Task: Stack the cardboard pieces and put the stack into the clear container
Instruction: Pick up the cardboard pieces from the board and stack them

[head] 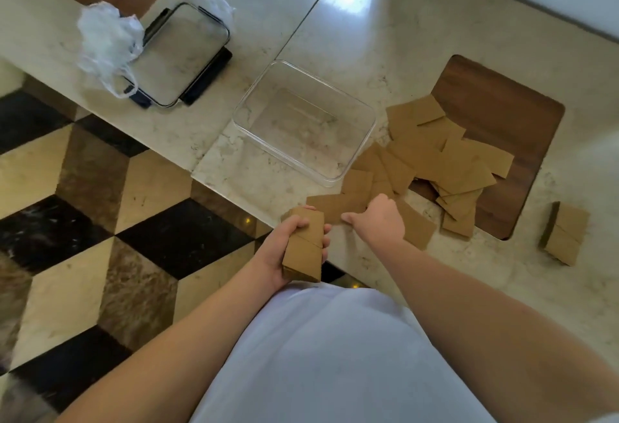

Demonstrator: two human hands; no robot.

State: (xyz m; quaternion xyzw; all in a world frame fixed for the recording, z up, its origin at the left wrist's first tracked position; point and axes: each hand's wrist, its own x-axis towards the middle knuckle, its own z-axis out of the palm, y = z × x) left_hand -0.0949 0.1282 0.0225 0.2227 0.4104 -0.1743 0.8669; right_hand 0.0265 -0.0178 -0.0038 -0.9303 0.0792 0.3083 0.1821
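My left hand [279, 248] grips a stack of brown cardboard pieces [303, 252] just off the counter's front edge. Fingers down, my right hand [380, 218] rests on a loose cardboard piece [335, 206] lying flat on the counter; whether it grips the piece I cannot tell. Several more loose cardboard pieces [445, 154] lie scattered to the right of the empty clear container [361, 141]. A second small stack of cardboard [564, 233] stands apart at the far right.
The container's clear lid [181, 54] with dark clips lies at the back left, beside a crumpled plastic bag [104, 41]. Brown inlays [509, 141] mark the marble counter [385, 54]. The counter edge runs diagonally; a patterned floor [100, 221] lies below left.
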